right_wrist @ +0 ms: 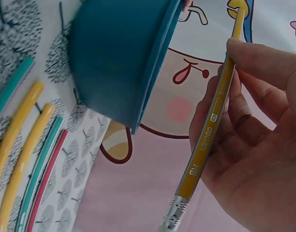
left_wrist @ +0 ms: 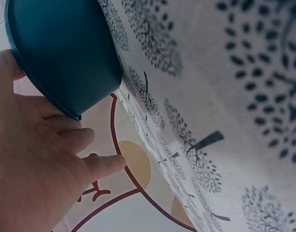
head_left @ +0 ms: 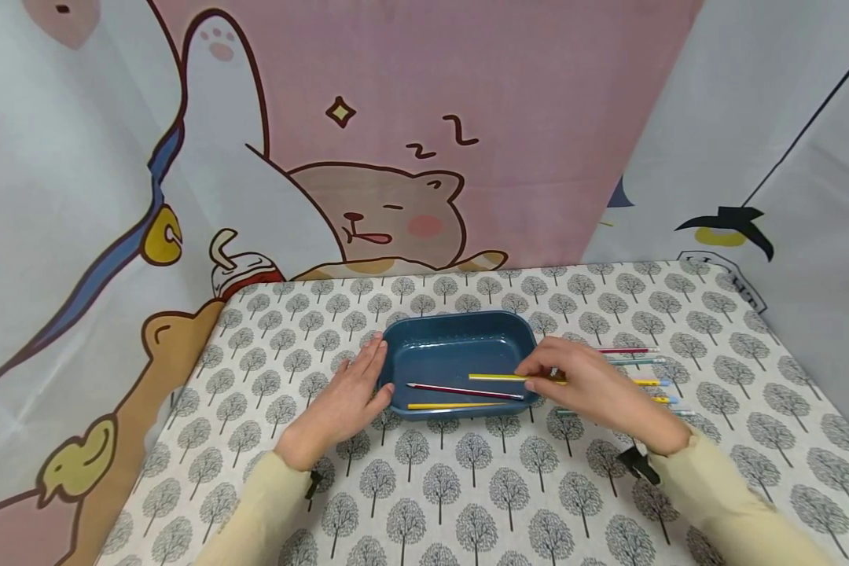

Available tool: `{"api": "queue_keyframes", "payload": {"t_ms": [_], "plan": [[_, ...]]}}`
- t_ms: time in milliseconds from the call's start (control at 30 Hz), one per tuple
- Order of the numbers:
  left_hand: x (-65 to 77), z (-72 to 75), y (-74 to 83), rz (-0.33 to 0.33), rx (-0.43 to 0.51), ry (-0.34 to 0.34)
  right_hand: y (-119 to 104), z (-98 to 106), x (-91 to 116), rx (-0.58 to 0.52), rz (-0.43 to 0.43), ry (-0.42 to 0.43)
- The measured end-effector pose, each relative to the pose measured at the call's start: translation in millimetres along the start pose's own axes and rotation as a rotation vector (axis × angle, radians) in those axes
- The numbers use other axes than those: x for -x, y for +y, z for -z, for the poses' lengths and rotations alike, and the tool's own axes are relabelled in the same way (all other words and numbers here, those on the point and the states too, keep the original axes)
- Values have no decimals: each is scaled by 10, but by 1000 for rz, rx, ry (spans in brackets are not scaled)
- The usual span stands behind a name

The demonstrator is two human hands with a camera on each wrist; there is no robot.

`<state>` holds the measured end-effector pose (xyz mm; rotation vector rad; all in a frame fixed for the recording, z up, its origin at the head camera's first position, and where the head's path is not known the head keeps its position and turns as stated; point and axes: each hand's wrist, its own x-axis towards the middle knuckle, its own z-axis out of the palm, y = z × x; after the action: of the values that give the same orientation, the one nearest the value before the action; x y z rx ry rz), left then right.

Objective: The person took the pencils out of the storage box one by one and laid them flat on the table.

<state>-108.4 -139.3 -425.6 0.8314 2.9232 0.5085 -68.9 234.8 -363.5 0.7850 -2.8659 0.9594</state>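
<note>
A dark blue baking dish [head_left: 431,363] stands on the table, holding a dark red pencil [head_left: 463,391] and a yellow pencil [head_left: 453,406] near its front wall. Against the dish's left rim rests my left hand [head_left: 343,397], its fingers extended. Over the dish's right side, my right hand [head_left: 583,385] pinches another yellow pencil [right_wrist: 211,116] between thumb and fingers. Its metal eraser end points back past the palm in the right wrist view, and the other end reaches over the dish. The left wrist view shows the left hand [left_wrist: 46,154] touching the dish's rim [left_wrist: 44,99].
Several pencils lie right of the dish, partly behind the right hand: a red pencil [head_left: 626,350], green ones and yellow pencils [right_wrist: 24,169]. A tree-patterned cloth [head_left: 439,479] covers the table. Printed cartoon curtains [head_left: 538,118] hang along the back and sides.
</note>
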Motion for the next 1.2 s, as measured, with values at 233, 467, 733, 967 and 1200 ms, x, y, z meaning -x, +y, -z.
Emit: {"api": "queue_keyframes", "payload": {"t_ms": [233,467,733,967,1200], "plan": [[3,16,11,3,-10,-15,41,29,102,-3,-29,10],[3,9,4,2,-8,-16,110,47,206,23,-27,28],[1,4,-4,-4,-15,-5,206,52,311,58,28,67],[0,7,-1,-3,-10,-9,273,58,406,41,36,84],[-2,5,2,7,-1,-17,346,59,493,49,-4,78]]}}
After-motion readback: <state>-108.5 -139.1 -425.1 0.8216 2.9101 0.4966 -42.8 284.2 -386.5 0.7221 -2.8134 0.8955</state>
